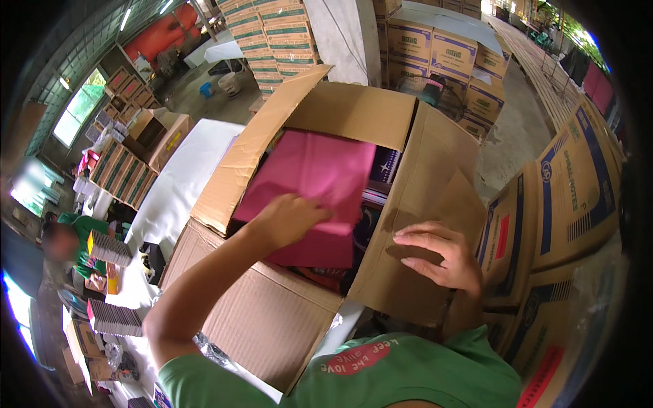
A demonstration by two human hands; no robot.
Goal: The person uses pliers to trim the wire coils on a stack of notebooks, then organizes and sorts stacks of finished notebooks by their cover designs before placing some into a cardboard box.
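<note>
An open cardboard box (357,112) stands before me with its flaps folded outward. A large pink sheet (309,163) lies over much of the opening; whether it is paper or thin plastic I cannot tell. On this sheet is my left hand (292,219), its fingers curled in and their tips hidden, so anything in them is out of sight. My right hand (439,257) is over the right flap (425,197), fingers stretched and apart, holding nothing. Dark blue printed packs (386,166) show in the box beside the sheet's right edge.
Closed cartons (575,187) are stacked close on my right. A white-covered table (180,180) runs along the left, bearing stacks of thin items (112,316). A person in green (78,238) is at the far left. More cartons (432,54) and a pillar (343,41) stand beyond the box.
</note>
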